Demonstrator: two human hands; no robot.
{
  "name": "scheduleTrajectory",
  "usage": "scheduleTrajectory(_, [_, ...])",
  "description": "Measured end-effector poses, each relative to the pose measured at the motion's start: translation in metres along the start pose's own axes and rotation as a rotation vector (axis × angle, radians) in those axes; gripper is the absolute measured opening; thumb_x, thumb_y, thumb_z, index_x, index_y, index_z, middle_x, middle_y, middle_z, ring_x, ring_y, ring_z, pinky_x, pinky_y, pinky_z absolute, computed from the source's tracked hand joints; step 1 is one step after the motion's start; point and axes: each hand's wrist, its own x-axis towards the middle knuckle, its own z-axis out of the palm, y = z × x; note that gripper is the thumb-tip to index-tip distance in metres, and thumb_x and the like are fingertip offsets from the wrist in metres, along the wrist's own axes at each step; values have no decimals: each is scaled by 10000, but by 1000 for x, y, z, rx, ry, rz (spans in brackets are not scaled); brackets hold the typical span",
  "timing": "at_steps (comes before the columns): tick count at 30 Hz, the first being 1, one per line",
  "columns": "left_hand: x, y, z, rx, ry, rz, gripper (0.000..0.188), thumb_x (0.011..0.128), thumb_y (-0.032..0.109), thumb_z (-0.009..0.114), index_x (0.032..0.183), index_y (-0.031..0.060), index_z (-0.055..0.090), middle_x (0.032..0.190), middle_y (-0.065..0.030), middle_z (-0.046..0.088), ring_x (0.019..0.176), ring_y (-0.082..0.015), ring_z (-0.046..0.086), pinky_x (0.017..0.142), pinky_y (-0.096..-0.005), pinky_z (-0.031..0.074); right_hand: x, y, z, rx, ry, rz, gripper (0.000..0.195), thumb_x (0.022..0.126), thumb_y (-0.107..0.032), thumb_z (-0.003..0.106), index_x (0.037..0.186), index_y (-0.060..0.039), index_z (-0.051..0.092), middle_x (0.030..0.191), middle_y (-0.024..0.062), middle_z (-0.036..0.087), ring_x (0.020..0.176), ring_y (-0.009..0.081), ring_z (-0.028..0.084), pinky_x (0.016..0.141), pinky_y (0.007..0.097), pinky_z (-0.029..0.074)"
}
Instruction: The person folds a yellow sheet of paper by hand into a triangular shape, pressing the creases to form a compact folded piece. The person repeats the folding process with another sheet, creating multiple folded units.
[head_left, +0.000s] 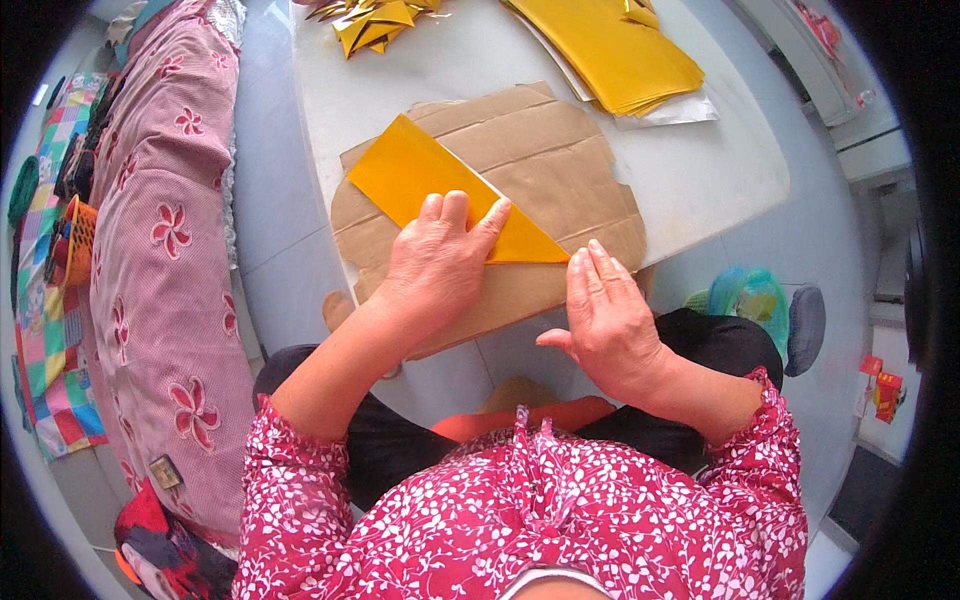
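Note:
A sheet of golden-yellow paper (409, 169) lies slantwise on a flat piece of brown corrugated cardboard (540, 142). Its lower right end is folded to a sharp point, and a thin white edge shows along the upper side. My left hand (442, 255) presses down on the middle of the sheet, index finger stretched out, the other fingers bent. Flat beside the pointed tip rests my right hand (611, 322), its fingertips at the tip and its thumb spread away. Part of the paper's lower edge is hidden under my left hand.
A stack of gold paper (615, 60) lies on the white table (720, 165) at the far right. Folded gold paper pieces (375, 26) are heaped at the far left. A pink flowered cover (165, 300) runs along the left. Plastic baskets (757, 300) stand on the floor to the right.

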Motion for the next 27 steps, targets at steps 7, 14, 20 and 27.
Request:
scheduleTrajectory(7, [1, -1, 0, -54, -16, -12, 499, 908, 171, 595, 1406, 165, 557, 1107, -135, 523, 1051, -316, 553, 858, -422, 529, 25, 4, 7, 242, 73, -59, 1097, 796, -578, 737, 1501, 126, 279, 1544, 346, 320, 1490, 489, 248, 1216, 591, 180])
scheduleTrajectory(14, [-2, -6, 8, -113, 49, -2, 467, 898, 192, 597, 1364, 168, 578, 1073, -132, 516, 1027, -327, 564, 840, -432, 531, 57, 1, 9, 297, -20, -132, 1123, 718, -523, 810, 1465, 164, 330, 1528, 342, 361, 1516, 427, 234, 1243, 563, 117])
scheduleTrajectory(20, [-6, -9, 8, -112, 89, 49, 467, 894, 198, 608, 1336, 53, 575, 1108, -154, 548, 1050, -340, 572, 880, -447, 520, 61, -1, 10, 177, -80, -117, 1160, 688, -585, 797, 1434, 188, 361, 1496, 343, 406, 1492, 440, 289, 1238, 561, 153])
scheduleTrajectory(27, [-38, 1, 17, -169, 87, 165, 780, 903, 414, 643, 1458, -90, 427, 1561, -269, 368, 1488, -407, 306, 1223, -504, 233, 63, -2, 14, 130, -28, -149, 1144, 643, -594, 806, 1381, 191, 425, 1438, 355, 470, 1452, 454, 358, 1237, 560, 169])
